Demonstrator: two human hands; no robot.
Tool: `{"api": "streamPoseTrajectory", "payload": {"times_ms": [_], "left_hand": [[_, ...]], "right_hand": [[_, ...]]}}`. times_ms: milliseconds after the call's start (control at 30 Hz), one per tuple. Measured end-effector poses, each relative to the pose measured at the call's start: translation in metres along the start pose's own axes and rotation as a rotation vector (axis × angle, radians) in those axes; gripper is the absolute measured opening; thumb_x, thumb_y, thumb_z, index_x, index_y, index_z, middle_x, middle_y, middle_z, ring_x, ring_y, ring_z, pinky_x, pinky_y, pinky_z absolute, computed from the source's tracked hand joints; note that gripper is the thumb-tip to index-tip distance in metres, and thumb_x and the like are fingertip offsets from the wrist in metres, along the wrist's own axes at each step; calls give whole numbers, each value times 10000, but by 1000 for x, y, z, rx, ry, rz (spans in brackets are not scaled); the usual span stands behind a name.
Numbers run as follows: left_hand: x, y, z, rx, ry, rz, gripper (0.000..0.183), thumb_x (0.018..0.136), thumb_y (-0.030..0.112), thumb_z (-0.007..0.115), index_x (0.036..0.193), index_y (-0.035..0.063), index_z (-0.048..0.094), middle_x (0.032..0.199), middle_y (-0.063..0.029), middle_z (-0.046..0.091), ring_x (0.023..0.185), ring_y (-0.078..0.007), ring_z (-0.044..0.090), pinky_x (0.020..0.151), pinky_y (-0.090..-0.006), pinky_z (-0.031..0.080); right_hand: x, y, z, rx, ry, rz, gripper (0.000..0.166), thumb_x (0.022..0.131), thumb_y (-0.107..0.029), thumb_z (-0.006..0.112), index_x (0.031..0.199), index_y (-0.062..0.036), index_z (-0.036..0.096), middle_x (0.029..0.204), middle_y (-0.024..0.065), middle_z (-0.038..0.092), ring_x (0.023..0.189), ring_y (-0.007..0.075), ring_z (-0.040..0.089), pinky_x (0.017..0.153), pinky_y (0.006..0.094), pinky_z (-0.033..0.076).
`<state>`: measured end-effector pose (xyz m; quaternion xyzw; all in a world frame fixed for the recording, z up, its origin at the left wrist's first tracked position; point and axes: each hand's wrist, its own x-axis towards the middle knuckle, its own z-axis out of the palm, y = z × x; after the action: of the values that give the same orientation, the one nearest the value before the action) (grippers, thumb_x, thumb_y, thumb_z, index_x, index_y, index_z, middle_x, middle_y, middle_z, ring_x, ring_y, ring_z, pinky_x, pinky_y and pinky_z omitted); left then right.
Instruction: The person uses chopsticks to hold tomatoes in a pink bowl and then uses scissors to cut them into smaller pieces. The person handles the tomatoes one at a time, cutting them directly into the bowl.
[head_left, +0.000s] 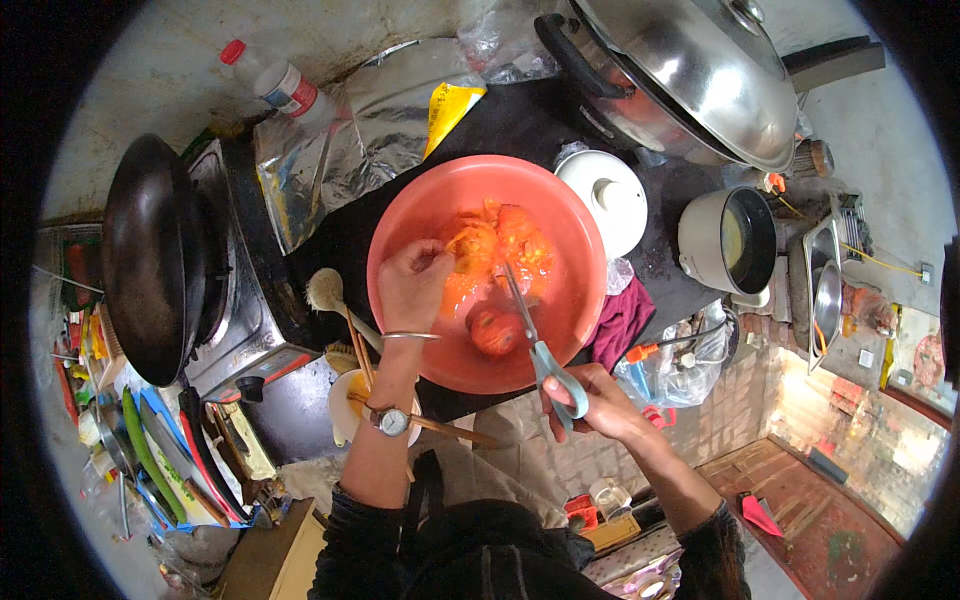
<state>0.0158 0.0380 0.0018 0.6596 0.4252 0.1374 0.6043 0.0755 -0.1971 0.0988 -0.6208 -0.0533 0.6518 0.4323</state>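
Note:
A coral-pink plastic basin stands before me. Inside it lies a wet mass of torn orange tomato flesh, with a rounder red tomato nearer to me. My left hand, with a bangle and a watch on its arm, reaches over the basin's left side; its fingertips pinch the edge of the orange flesh. At the front right rim my right hand grips the handles of grey-blue scissors. Their narrow blades point into the basin and touch or overlap the flesh; whether they are parted is unclear.
A white lid and a maroon cloth adjoin the basin's right side. Beyond are a saucepan and a large lidded steel pot. At left, a wok stands on a stove; a bowl with chopsticks sits near my left forearm.

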Motion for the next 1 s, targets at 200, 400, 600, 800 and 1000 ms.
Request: {"api": "streamPoseTrajectory", "payload": {"times_ms": [200,400,600,800,1000], "left_hand": [[-1,19,-16,318,45,217,168,723,91,657,862,-2,657,653,-59,623,589,-109,587,574,-264,477],[2,18,-26,401,-4,383,146,694,34,663,833,6,630,686,-100,614,569,-169,586,551,-283,473],[2,14,-36,461,-35,554,171,686,6,670,848,12,616,722,-99,607,581,-171,584,546,-278,470],[-1,12,-37,297,-32,458,176,702,-18,652,872,11,619,701,-47,591,583,-104,551,540,-240,453],[-20,26,-33,-175,-62,61,96,775,-13,627,870,5,628,663,38,544,551,-38,480,492,-183,384]], "right_hand": [[11,7,0,328,-163,35,634,820,-706,427,808,-91,578,594,73,603,418,80,465,362,207,287],[49,-9,3,224,-357,66,671,830,-732,351,884,-98,563,670,74,636,480,94,521,382,199,327],[77,-25,4,142,-206,11,566,848,-634,481,811,-77,573,596,42,606,443,73,502,370,191,301],[64,-13,11,197,-49,-96,462,860,-530,567,758,-80,563,538,25,569,456,72,531,390,200,307],[20,1,14,204,-19,-89,455,882,-532,526,789,-89,569,520,29,545,415,77,471,378,216,242]]}}
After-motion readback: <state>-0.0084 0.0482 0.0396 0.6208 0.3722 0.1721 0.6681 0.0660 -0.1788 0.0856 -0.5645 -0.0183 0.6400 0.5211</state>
